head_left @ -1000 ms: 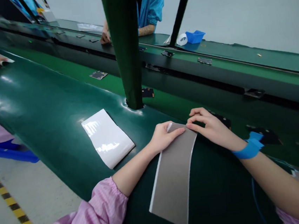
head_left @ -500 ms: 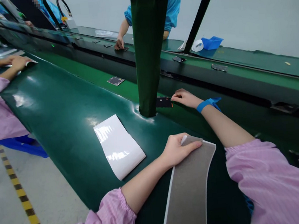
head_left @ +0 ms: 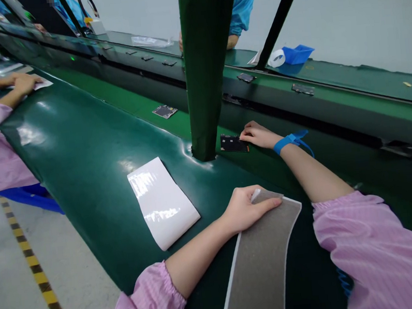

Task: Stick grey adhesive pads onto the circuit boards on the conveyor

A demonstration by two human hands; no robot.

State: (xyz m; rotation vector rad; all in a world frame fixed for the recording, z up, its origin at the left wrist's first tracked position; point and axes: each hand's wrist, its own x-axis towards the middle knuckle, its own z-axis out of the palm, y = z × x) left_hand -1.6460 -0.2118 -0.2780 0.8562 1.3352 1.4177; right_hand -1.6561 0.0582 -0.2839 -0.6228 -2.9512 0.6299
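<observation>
My left hand is closed on the upper end of a long grey sheet with a white backing, the thumb lying across its face. The sheet hangs towards me over the green bench. Farther out, my right hand pinches the right edge of a black circuit board with small pale marks and an orange spot. That board lies on the green belt just right of the post; the fingertips partly hide its corner. A blue wrist strap circles my right wrist.
A glossy white sheet lies on the bench left of my left forearm. A green-wrapped post rises before me. Another circuit board sits on the belt. A co-worker's hands are at far left; a blue tray stands across the line.
The black circuit board has come further out from behind the post, and my right hand has shifted slightly right. Across the line, a co-worker's hand has withdrawn behind the post. My left hand stays nearly still.
</observation>
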